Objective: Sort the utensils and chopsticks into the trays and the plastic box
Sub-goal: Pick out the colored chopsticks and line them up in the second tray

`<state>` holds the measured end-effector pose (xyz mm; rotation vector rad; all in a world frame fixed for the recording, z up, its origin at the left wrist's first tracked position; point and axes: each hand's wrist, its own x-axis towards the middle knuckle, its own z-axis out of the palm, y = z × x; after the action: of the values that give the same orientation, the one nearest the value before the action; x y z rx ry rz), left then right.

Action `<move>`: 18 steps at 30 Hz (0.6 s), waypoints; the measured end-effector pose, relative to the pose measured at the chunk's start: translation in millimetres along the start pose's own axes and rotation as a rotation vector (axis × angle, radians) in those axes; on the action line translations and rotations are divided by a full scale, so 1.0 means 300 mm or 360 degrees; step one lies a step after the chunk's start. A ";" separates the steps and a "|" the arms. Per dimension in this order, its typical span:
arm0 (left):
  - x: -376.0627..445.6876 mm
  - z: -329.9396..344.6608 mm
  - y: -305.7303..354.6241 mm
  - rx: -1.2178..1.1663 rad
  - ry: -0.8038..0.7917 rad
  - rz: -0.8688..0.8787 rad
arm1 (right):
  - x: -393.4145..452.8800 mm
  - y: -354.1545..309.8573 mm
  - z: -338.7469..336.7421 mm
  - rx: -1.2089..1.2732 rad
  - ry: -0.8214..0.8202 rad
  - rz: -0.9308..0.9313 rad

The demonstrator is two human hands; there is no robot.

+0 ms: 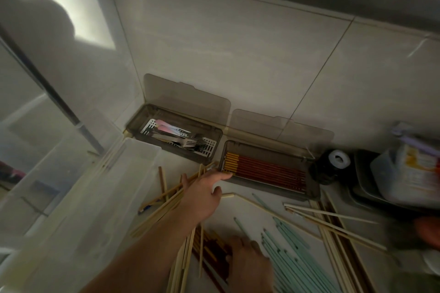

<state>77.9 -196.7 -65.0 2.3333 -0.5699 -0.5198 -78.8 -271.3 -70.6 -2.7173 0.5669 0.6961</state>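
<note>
The task looked about half done. The left tray already held forks and other utensils, and the right tray held a neat row of red chopsticks. Both lids stood open against the wall. The plastic box on the left seemed to hold nothing, though the dim light made this uncertain.

Many pieces were left on the worktop: bamboo chopsticks crossed under the left arm, green chopsticks in a fan, and some dark red ones near the bottom.

The left hand reached forward with fingers spread, its tips at the near edge of the right tray, holding nothing. The right hand lay on the dark red ones; whether it pinched any I cannot tell.

Free room was small: the box wall crowded the left, and a dark roll stood just beside the right tray.
</note>
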 end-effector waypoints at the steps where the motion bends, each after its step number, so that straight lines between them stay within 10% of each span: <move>1: 0.000 0.000 -0.002 -0.0002 -0.0001 -0.0001 | 0.001 0.001 -0.001 0.0015 0.0013 0.0001; 7: 0.004 -0.003 -0.005 0.0007 -0.0015 0.0008 | -0.035 0.028 -0.037 0.0260 0.0239 -0.0025; 12: 0.005 -0.005 -0.014 -0.0013 -0.0008 0.0037 | -0.046 0.085 -0.158 0.1363 0.0567 -0.0146; 18: 0.001 -0.011 -0.001 0.0015 -0.0007 0.0029 | 0.010 0.157 -0.379 0.1932 0.0395 -0.0238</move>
<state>80.0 -195.0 -63.0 2.3343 -0.5961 -0.5153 -51.7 -354.6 15.9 -1.6538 0.5619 -0.0797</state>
